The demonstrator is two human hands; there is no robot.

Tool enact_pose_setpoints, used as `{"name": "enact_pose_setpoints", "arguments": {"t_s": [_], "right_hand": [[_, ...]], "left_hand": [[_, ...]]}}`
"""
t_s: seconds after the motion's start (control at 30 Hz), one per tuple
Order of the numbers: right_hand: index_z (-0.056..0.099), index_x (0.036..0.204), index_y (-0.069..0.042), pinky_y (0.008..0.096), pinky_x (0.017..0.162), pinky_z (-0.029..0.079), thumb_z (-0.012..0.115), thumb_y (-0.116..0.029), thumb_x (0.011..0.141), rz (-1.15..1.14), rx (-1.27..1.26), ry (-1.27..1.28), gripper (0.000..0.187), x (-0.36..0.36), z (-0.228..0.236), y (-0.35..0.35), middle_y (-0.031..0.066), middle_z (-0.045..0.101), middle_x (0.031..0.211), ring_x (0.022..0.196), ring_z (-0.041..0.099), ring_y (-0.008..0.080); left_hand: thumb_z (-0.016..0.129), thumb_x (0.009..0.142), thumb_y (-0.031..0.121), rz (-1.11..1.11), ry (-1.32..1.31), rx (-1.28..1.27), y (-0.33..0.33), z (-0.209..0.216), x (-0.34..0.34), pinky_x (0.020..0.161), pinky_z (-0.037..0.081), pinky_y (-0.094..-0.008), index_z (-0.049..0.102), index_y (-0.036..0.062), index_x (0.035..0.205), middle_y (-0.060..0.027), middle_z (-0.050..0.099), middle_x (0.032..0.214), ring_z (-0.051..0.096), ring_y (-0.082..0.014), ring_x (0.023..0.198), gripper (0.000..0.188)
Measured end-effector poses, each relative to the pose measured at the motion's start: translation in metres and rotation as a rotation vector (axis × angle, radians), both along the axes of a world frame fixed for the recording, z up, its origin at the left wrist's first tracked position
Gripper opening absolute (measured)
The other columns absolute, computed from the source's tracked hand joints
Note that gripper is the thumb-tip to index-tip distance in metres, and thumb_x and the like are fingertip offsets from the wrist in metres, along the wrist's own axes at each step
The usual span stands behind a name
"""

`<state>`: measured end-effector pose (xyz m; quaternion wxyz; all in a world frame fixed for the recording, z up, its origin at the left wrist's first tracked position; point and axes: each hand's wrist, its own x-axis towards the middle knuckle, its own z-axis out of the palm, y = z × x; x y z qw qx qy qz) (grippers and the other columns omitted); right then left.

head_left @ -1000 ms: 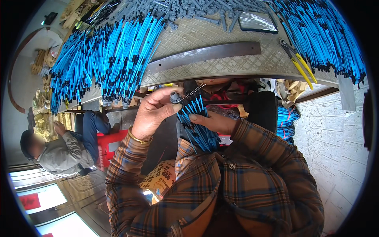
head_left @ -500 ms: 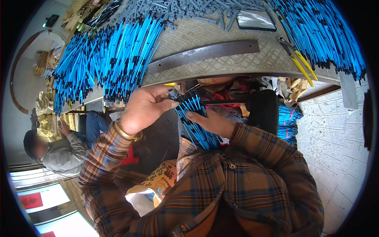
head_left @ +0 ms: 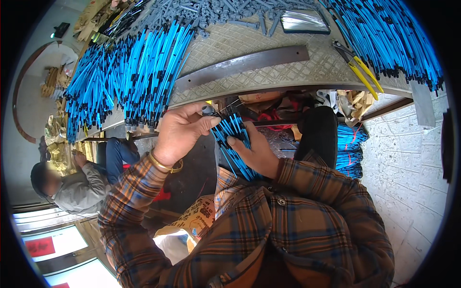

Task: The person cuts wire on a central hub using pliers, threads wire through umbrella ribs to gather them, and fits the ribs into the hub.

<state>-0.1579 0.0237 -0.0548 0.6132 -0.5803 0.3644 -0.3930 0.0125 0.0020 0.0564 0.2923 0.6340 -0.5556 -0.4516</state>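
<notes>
My left hand (head_left: 183, 134), closed, pinches a small grey plastic fitting (head_left: 208, 110) between thumb and fingers, just left of the bundle's far end. My right hand (head_left: 258, 152) is wrapped round a bundle of thin blue rods with black ends (head_left: 236, 139), its thumb lying across them. The bundle slants over my lap, below the table's near edge. Thin dark tips stick out of its far end beside the grey fitting. Whether the fitting touches any of these tips is too small to tell.
Blue rods (head_left: 158, 72) lie in heaps on the table's left, and more rods (head_left: 384, 38) on its right. Between them are grey fittings (head_left: 211, 12), a tray of silvery pins (head_left: 305, 22), a metal strip (head_left: 242, 66) and yellow-handled cutters (head_left: 360, 72). Another person (head_left: 77, 189) sits at left.
The right hand's fingers have lifted into view behind the bundle, with its thumb still across the rods. My left hand keeps its pinch on the grey fitting. The whole view has shifted slightly.
</notes>
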Motion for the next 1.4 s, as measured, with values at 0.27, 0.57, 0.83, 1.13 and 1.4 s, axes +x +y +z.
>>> {"name": "enact_pose_setpoints", "arguments": {"t_s": [0.27, 0.57, 0.83, 1.13, 1.4], "right_hand": [[0.045, 0.105, 0.001, 0.0334, 0.066, 0.044, 0.044, -0.044, 0.092, 0.139, -0.127, 0.093, 0.047, -0.009, -0.01, -0.021, 0.0129, 0.056, 0.077, 0.073, 0.055, 0.0195], [0.046, 0.107, -0.001, 0.0303, 0.066, 0.045, 0.037, -0.049, 0.093, 0.549, -0.031, -0.155, 0.051, -0.021, -0.001, -0.048, 0.007, 0.055, 0.08, 0.073, 0.052, 0.0131], [0.046, 0.11, -0.001, 0.0298, 0.068, 0.045, 0.037, -0.052, 0.092, 0.46, -0.099, -0.149, 0.055, -0.017, -0.007, -0.042, 0.0069, 0.056, 0.083, 0.076, 0.054, 0.0135], [0.044, 0.109, 0.001, 0.0339, 0.07, 0.045, 0.04, -0.049, 0.092, 0.4, -0.101, -0.111, 0.053, -0.019, -0.006, -0.036, 0.0126, 0.056, 0.082, 0.077, 0.056, 0.0195], [0.043, 0.106, 0.001, 0.0365, 0.065, 0.044, 0.042, -0.045, 0.092, -0.027, -0.255, 0.06, 0.048, -0.023, 0.028, -0.01, 0.0194, 0.055, 0.077, 0.07, 0.057, 0.0266]], "left_hand": [[0.067, 0.079, 0.005, -0.054, 0.031, -0.05, -0.001, -0.001, 0.002, 0.057, 0.044, -0.0178, 0.058, -0.0021, 0.11, -0.0022, 0.063, 0.078, 0.055, -0.0057, 0.063, 0.033], [0.066, 0.08, 0.001, -0.181, 0.189, -0.1, -0.007, 0.005, 0.013, 0.061, 0.048, -0.0195, 0.058, -0.0009, 0.112, -0.0027, 0.062, 0.073, 0.057, -0.0067, 0.065, 0.034], [0.066, 0.079, 0.001, -0.254, 0.197, -0.006, -0.009, 0.009, 0.017, 0.065, 0.049, -0.0208, 0.057, -0.0008, 0.111, -0.0037, 0.063, 0.083, 0.058, -0.0081, 0.069, 0.033], [0.066, 0.078, 0.0, -0.239, 0.177, 0.015, -0.004, 0.018, 0.003, 0.068, 0.049, -0.0201, 0.057, -0.0018, 0.109, -0.0031, 0.062, 0.091, 0.056, -0.0066, 0.076, 0.032], [0.065, 0.08, 0.0, -0.243, 0.072, -0.087, -0.008, 0.025, -0.014, 0.065, 0.045, -0.017, 0.058, -0.0005, 0.107, 0.0, 0.061, 0.085, 0.055, -0.0034, 0.073, 0.028]]}}
